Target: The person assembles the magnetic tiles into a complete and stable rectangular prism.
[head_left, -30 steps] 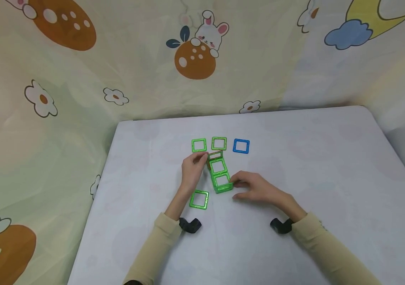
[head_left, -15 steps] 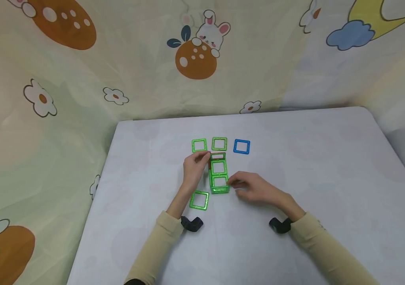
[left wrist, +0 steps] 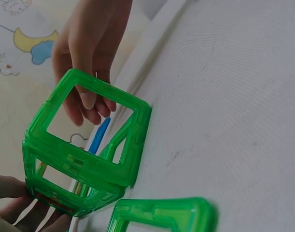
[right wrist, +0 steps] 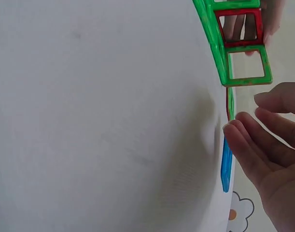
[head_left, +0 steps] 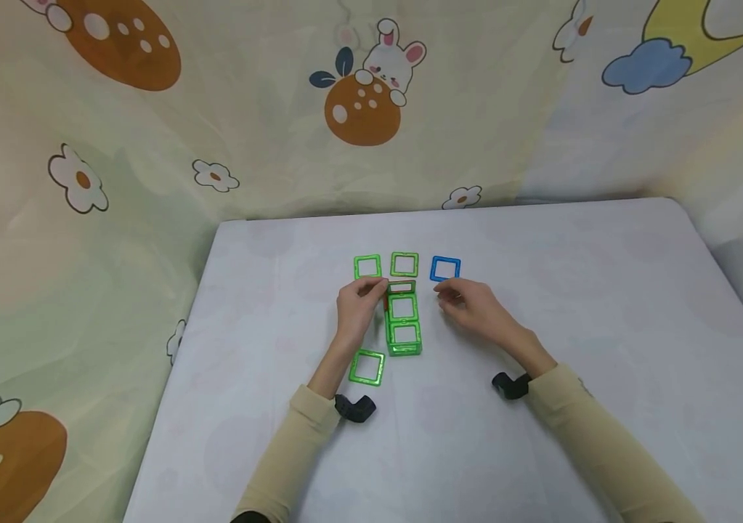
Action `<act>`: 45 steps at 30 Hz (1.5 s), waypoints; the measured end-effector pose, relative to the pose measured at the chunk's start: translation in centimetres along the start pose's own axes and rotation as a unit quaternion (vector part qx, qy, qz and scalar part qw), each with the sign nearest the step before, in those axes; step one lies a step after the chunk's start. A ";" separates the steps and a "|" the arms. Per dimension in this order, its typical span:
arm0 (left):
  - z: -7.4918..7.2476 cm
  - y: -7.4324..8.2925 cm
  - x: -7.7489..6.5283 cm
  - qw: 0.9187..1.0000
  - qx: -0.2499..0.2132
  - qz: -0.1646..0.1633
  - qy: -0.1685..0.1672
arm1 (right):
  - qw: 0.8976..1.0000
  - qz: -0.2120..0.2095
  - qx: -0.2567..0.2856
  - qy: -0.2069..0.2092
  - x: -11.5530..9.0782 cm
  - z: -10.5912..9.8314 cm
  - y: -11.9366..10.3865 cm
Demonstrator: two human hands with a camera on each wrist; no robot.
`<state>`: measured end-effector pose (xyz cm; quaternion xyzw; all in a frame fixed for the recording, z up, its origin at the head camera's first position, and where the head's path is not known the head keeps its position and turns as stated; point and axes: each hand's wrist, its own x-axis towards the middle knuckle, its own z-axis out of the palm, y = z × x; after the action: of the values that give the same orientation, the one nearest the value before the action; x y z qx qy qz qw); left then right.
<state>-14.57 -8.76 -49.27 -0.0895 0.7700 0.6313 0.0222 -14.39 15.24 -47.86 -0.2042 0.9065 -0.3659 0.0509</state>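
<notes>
A box-like structure of green and red magnetic tiles (head_left: 403,321) stands on the table between the hands. My left hand (head_left: 356,309) pinches its far left corner; in the left wrist view the fingers (left wrist: 21,212) partly disappear behind it. A red tile (right wrist: 259,26) shows in its side in the right wrist view. Right of the structure, my right hand (head_left: 476,309) hovers with loosely bent fingers and thumb apart, holding nothing. Its fingertips are near the blue square tile (head_left: 446,258), which lies flat; whether they touch it I cannot tell.
Two green square tiles lie behind the structure, one at the left (head_left: 367,256) and one in the middle (head_left: 404,253). Another green tile (head_left: 364,382) lies at the front left, by the left wrist. The white table (head_left: 574,290) meets a patterned cloth backdrop (head_left: 266,145).
Both hands turned the structure slightly until it stood straighter. My right hand then left its near right side and moved away toward the blue tile. My left hand stayed at the far left corner.
</notes>
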 end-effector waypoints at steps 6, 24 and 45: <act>0.0 0.0 0.1 1.000 -0.014 0.001 -0.003 | 1.000 0.004 -0.024 0.017 1.1 -0.1 0.4; 0.1 -0.1 0.4 1.000 -0.018 -0.002 -0.010 | 0.995 0.009 -0.096 0.028 3.7 -0.3 1.4; -0.1 -0.2 0.4 1.000 -0.010 0.014 -0.017 | 0.988 0.012 -0.151 0.010 5.2 0.3 2.2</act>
<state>-14.88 -8.93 -49.50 -0.0679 0.7642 0.6409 0.0254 -19.83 14.34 -49.26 -0.1949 0.9542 -0.2264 0.0144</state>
